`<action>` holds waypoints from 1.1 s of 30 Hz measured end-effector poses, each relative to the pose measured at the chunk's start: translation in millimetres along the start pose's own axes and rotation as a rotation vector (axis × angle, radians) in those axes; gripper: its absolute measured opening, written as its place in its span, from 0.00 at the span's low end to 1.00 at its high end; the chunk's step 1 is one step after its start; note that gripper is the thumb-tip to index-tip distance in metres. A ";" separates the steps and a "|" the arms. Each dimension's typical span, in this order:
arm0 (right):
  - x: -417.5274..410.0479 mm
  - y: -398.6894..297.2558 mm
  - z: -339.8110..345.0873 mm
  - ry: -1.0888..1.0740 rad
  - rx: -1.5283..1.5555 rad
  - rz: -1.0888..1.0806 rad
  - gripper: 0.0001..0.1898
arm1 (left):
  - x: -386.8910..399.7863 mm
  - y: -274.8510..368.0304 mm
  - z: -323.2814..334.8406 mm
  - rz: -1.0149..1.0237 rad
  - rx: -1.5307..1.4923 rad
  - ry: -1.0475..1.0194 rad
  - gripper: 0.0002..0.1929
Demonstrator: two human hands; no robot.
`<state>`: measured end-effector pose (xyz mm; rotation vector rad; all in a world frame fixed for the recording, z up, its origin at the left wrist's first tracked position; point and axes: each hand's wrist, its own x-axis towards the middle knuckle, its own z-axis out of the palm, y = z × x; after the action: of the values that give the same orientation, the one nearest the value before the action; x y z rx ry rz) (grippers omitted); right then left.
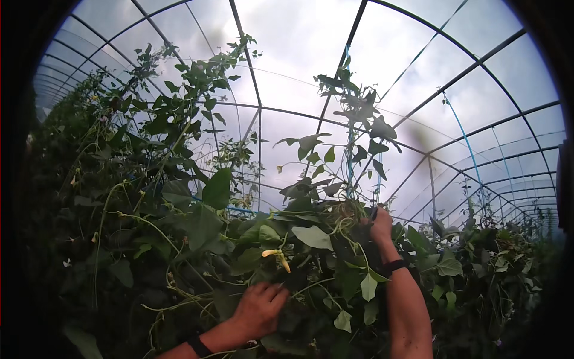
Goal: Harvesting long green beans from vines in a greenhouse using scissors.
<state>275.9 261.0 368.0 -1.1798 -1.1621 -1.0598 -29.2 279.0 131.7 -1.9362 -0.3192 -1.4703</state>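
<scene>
Leafy climbing bean vines (264, 238) spread before me. My left hand (262, 307) reaches in among the stems at the lower middle, its fingers curled near a thin stem; whether they grip it is hard to tell. Just above that hand hangs a yellow flower (279, 258). My right hand (380, 224) is raised higher, at the edge of a tangle of thin stems (347, 213), with the fingers bent and partly hidden by leaves. A dark thing shows at its fingertips, too unclear to name. Both wrists wear dark bands.
A greenhouse frame of metal hoops (258, 67) arches overhead under clear covering. Blue twine (350, 166) rises through the vines near my right hand, and another blue string (466, 134) hangs farther right. Dense foliage (89, 188) stands at the left and continues along the right side.
</scene>
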 end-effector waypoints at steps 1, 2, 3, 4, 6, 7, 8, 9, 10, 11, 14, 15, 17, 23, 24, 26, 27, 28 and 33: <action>-4.8 1.6 -3.3 -0.001 0.030 -0.032 0.16 | 0.0 1.7 -1.6 -0.020 -0.011 -0.012 0.25; -8.0 2.6 -7.3 -0.003 0.024 -0.047 0.16 | 0.4 2.9 -3.2 -0.020 -0.016 -0.004 0.25; -12.6 2.9 -10.7 -0.045 0.086 -0.061 0.16 | -0.2 4.0 -5.4 -0.022 -0.025 -0.008 0.25; -16.5 2.3 -13.3 -0.081 0.138 -0.061 0.16 | -0.5 4.4 -7.1 -0.024 -0.039 -0.015 0.25; -23.1 -1.7 -17.3 -0.107 0.120 -0.072 0.16 | -0.8 3.2 -10.0 -0.027 -0.092 0.008 0.24; -25.7 -4.9 -18.3 -0.125 0.094 -0.059 0.15 | -1.3 1.5 -11.8 -0.036 -0.124 0.006 0.24; -28.7 -8.0 -20.3 -0.108 0.149 -0.081 0.15 | -2.3 -0.1 -14.1 -0.034 -0.139 0.027 0.24; -30.7 -10.7 -22.6 -0.115 0.143 -0.077 0.15 | -3.6 -0.8 -16.1 -0.085 -0.216 0.021 0.24; -32.6 -12.9 -25.5 -0.122 0.157 -0.074 0.15 | -4.9 -1.7 -18.1 -0.133 -0.292 0.015 0.24; -34.1 -15.0 -27.3 -0.130 0.160 -0.046 0.15 | -5.3 -3.4 -19.6 -0.145 -0.305 0.013 0.24; -39.4 -18.8 -29.5 -0.089 0.129 -0.124 0.15 | -8.6 -5.6 -24.3 -0.145 -0.330 0.076 0.25; -40.6 -19.4 -29.2 -0.038 0.101 -0.160 0.14 | -10.6 -5.5 -25.9 -0.152 -0.346 0.075 0.25; -41.9 -20.2 -27.6 -0.044 0.109 -0.136 0.14 | -15.5 -3.7 -28.3 -0.129 -0.288 0.074 0.25; -62.1 -20.2 -44.8 -0.091 0.108 -0.122 0.13 | -39.4 16.2 -37.8 -0.136 -0.244 0.024 0.27; -71.4 -19.5 -51.7 -0.095 0.084 -0.176 0.13 | -44.6 22.6 -40.3 -0.155 -0.227 0.001 0.27; -91.6 -15.7 -69.1 -0.117 0.129 -0.161 0.13 | -50.6 34.1 -43.8 -0.178 -0.225 0.003 0.27; -102.3 -12.7 -77.5 -0.133 0.158 -0.126 0.13 | -53.2 39.1 -45.2 -0.191 -0.224 0.001 0.27; -113.7 -12.1 -86.6 -0.092 0.208 -0.126 0.14 | -54.0 44.0 -48.6 -0.200 -0.217 -0.008 0.27; -141.3 -9.9 -124.1 -0.206 0.369 -0.137 0.14 | -59.5 63.5 -58.2 -0.280 -0.284 0.048 0.27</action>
<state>262.1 137.4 226.6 -0.9420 -1.5433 -0.7903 -57.2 206.5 61.6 -2.1411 -0.3899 -1.8233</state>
